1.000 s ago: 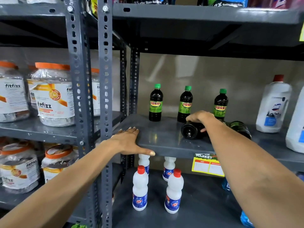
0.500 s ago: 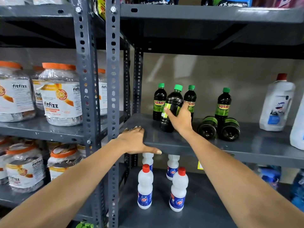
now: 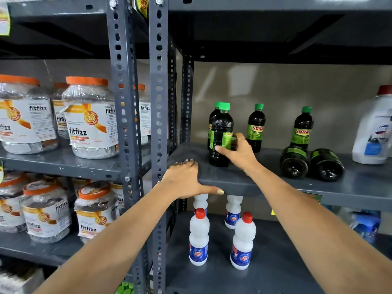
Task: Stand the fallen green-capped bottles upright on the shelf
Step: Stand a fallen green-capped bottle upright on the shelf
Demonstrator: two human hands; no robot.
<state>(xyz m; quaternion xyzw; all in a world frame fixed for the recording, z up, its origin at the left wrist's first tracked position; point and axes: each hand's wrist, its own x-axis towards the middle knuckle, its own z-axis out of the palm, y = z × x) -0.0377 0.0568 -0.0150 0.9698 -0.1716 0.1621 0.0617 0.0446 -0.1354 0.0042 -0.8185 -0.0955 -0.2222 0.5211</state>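
My right hand [image 3: 237,152] grips the lower body of a dark green-capped bottle [image 3: 221,128], which stands upright on the grey shelf [image 3: 265,183] at its front left. Right behind it stands another green-capped bottle [image 3: 213,119], mostly hidden. Two more upright ones stand further back: a middle bottle [image 3: 256,127] and a right bottle [image 3: 303,129]. Two fallen bottles lie side by side with their bases toward me, the left fallen bottle [image 3: 294,162] and the right fallen bottle [image 3: 326,164]. My left hand [image 3: 186,180] rests flat on the shelf's front left corner, holding nothing.
A large white jug with a red cap [image 3: 374,132] stands at the shelf's right. Below are several white red-capped bottles [image 3: 199,238]. Perforated grey uprights [image 3: 158,124] divide this rack from the left rack, which holds orange-lidded jars [image 3: 89,117]. Another shelf board hangs overhead.
My right hand lifted a fallen bottle from the right, carried it left and stood it upright in front of the leftmost bottle. The left hand stayed on the shelf corner.
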